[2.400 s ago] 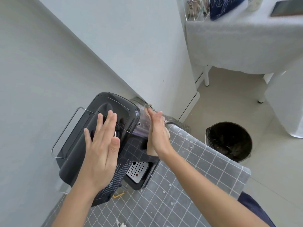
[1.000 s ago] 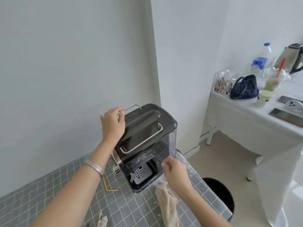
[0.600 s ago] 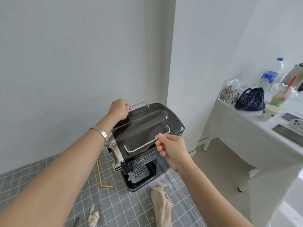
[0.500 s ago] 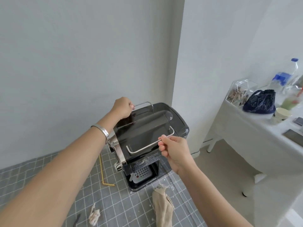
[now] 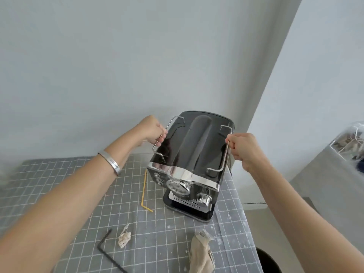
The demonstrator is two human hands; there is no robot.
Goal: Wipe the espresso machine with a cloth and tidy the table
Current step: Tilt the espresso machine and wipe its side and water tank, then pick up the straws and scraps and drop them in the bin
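A black and chrome espresso machine stands at the far right of a table with a grey checked cover, its front dial and drip tray turned toward me. My left hand is closed around the left wire rail on its top. On the other side, my right hand grips the right wire rail. A beige cloth lies loose on the table in front of the machine, touched by neither hand.
On the table lie a bent yellow straw, a crumpled paper scrap and a bent black straw. White crumbs dot the cover near the right edge. A dark bin stands on the floor below. A white-covered table is at right.
The cloth was let go onto the table and both hands took the top rails. The machine has turned, so its front now faces me.
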